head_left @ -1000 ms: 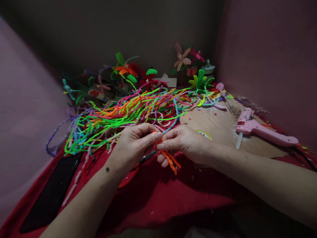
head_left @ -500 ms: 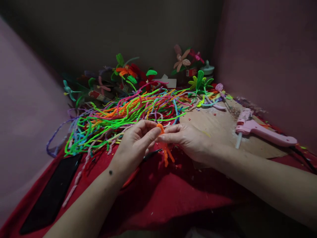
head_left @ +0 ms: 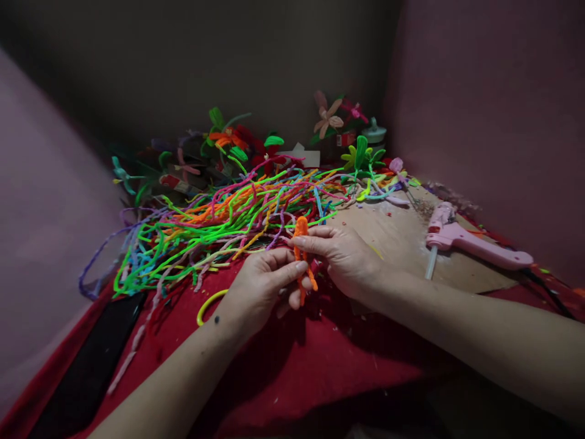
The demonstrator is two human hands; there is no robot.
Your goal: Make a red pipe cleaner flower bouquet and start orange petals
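An orange pipe cleaner, folded into a narrow loop with two loose ends hanging down, is held upright between both hands. My left hand pinches it low, near the loose ends. Higher up, just below the rounded top, the thumb and fingertips of my right hand close on it. Behind the hands spreads a tangled heap of pipe cleaners in green, orange, pink, purple and blue. A yellow ring-shaped handle shows beside my left wrist; the rest of that tool is hidden.
A pink glue gun lies on a cardboard sheet at right, its cord running off the edge. A black phone-like slab lies at left. Pipe-cleaner flowers stand at the back near a lidded jar. Red cloth covers the table.
My left hand has shifted from the top of the orange loop down to its lower part. The loop's top now shows above the fingers. The yellow handle has come into sight.
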